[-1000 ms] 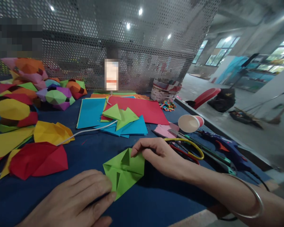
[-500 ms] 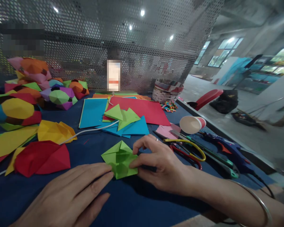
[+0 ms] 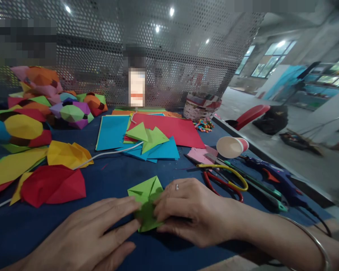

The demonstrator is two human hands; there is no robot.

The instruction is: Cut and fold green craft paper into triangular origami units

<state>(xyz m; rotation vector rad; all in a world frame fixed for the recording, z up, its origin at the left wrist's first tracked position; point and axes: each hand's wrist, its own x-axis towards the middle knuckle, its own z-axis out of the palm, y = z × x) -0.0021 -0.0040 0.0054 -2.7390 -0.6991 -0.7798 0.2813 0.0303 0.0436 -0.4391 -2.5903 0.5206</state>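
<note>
near the worktop's front edge, the left hand (image 3: 87, 235) lies flat with fingers spread, pinning the green folded paper (image 3: 147, 201), while the right hand (image 3: 186, 210) curls its fingers onto it; pressing each crease firmly along its whole length looks best.

Green paper (image 3: 147, 190) partly hidden under hands.
</note>
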